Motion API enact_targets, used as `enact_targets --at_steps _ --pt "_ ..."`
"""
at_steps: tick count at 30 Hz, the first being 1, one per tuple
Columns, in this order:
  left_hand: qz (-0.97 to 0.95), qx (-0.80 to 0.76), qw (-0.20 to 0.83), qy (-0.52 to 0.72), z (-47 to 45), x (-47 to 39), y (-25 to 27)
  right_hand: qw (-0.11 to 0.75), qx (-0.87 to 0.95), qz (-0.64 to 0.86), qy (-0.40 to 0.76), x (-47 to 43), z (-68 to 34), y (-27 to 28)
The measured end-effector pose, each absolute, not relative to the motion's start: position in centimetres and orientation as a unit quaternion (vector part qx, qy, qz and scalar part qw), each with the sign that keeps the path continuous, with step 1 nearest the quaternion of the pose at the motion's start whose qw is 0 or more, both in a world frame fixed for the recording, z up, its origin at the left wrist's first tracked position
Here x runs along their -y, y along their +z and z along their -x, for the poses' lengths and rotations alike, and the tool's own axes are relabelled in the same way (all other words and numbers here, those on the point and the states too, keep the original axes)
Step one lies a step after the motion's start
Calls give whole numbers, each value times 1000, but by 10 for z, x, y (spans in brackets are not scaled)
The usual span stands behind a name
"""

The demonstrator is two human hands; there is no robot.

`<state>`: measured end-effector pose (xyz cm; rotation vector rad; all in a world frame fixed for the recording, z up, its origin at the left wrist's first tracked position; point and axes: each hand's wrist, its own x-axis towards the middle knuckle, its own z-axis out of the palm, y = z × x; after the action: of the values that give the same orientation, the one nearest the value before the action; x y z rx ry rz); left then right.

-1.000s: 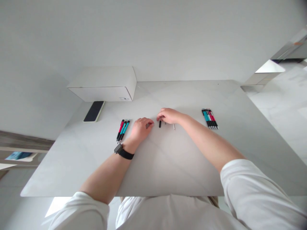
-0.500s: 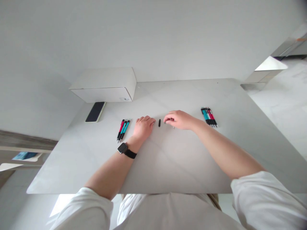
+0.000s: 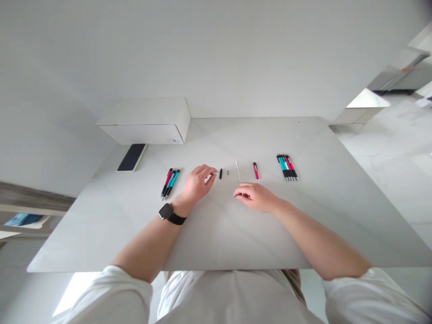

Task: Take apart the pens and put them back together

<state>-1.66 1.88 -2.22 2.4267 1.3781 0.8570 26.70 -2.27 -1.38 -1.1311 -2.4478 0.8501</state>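
Note:
My left hand (image 3: 199,182) rests on the table with thumb and forefinger pinched. A tiny pale piece shows at their tips, too small to name. Just right of it lies a short black pen grip (image 3: 220,173), then a tiny grey piece (image 3: 227,172). Further right are a thin white refill (image 3: 237,171), a faint small piece (image 3: 246,171) and a red pen barrel (image 3: 255,170) with a black clip. My right hand (image 3: 255,197) is below the refill, its fingers loosely curled and apart from the thumb, with no held thing visible.
A few red and teal pens (image 3: 170,183) lie left of my left hand. Several more pens (image 3: 287,167) sit side by side at the right. A dark phone (image 3: 132,157) lies before a white box (image 3: 141,133) at the back left of the pale table (image 3: 216,238).
My right hand has drawn back toward me, uncovering the grey piece, refill and red barrel. My left hand's finger and thumb have bowed apart behind their touching tips. The view has shifted slightly.

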Motion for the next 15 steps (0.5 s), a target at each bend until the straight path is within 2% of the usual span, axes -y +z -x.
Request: enact_targets --at_steps 4,8,15 --pt "-881 -365 192 234 11 -2 -15 177 868 398 238 24 -269 -24" --pt "-905 -326 212 174 6 3 -19 175 873 402 213 25 -271 -24" --pt "-903 -337 216 158 8 -1 -25 144 869 429 201 22 -272 -30"
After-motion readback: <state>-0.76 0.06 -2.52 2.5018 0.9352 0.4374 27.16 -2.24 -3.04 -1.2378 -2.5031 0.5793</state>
